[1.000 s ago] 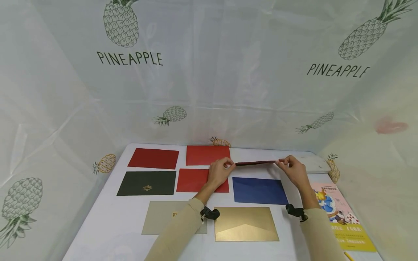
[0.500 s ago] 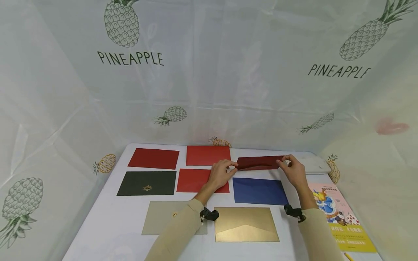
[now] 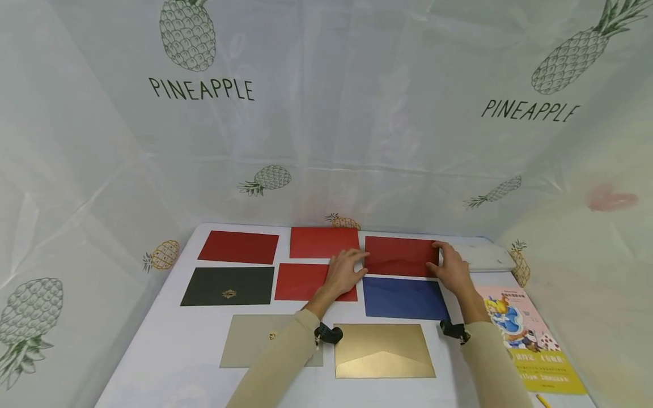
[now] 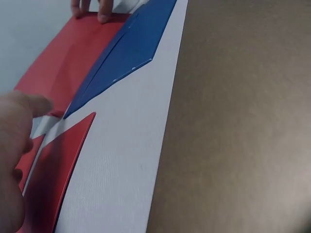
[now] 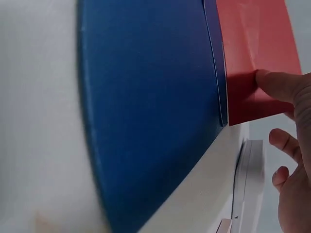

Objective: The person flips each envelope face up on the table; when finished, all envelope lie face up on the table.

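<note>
A dark red envelope (image 3: pixel 400 256) lies at the back right of the white table, just behind a blue envelope (image 3: pixel 405 298). My left hand (image 3: pixel 344 274) is at its left edge, thumb and forefinger spread apart, with the wrist over a bright red envelope (image 3: pixel 301 281). At the opposite end my right hand (image 3: pixel 454 273) touches the dark red envelope with fingers apart. In the right wrist view the right thumb (image 5: pixel 279 83) rests on the red face near the corner, while other fingers hang loosely beyond the edge.
Around them lie another red envelope (image 3: pixel 323 242), a darker red one (image 3: pixel 238 247), a dark green one (image 3: pixel 227 287), a beige one (image 3: pixel 245 340) and a gold one (image 3: pixel 385 351). A colourful book (image 3: pixel 546 362) lies at the right, before a white flat object (image 3: pixel 482 256).
The dark red envelope, first held edge-on between both hands, has tipped down and now lies flat with its face up. The fingers of both hands have spread at its ends.
</note>
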A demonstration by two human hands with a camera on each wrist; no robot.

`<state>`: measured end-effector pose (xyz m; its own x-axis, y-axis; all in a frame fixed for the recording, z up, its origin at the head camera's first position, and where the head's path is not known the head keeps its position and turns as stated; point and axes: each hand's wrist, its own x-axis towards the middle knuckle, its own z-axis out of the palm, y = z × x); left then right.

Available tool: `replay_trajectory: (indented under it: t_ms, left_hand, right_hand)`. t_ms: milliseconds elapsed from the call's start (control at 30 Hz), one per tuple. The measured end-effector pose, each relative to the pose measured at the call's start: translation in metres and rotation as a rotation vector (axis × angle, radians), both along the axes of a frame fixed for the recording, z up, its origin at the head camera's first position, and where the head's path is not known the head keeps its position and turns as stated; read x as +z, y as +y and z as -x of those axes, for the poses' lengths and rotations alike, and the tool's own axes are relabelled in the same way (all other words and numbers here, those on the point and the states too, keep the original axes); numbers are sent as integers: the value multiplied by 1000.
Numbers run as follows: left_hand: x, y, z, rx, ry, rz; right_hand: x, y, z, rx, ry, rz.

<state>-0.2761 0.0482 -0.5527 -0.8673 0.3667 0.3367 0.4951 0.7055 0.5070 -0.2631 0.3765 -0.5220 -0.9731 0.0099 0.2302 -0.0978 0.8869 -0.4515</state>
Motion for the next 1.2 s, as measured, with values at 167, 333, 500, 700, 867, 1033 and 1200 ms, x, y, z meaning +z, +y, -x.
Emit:
replay_trajectory:
  t_ms: [167, 333, 500, 700, 867, 1033, 1200]
  left_hand:
    - [-1, 6, 3, 55, -12, 51]
    - [-2, 9, 4, 118, -14, 86]
    - [-5, 10, 4, 143, -13, 90]
    - [-5, 10, 4, 143, -40, 81]
    - [-3, 10, 1, 135, -39, 53]
    - [-2, 8, 0, 137, -36, 60]
    - [-2, 6, -1, 141, -40, 74]
  right_hand:
    - [-2, 0, 3, 19, -55, -18]
    - [-4, -2, 5, 21, -79, -65]
    - [-4, -3, 6, 2, -118, -126]
    - [-3, -4, 9, -10, -185, -148]
    - [-2, -7, 8, -13, -197, -170]
    - [0, -12, 5, -8, -193, -183]
    - [0, -13, 6, -12, -206, -194]
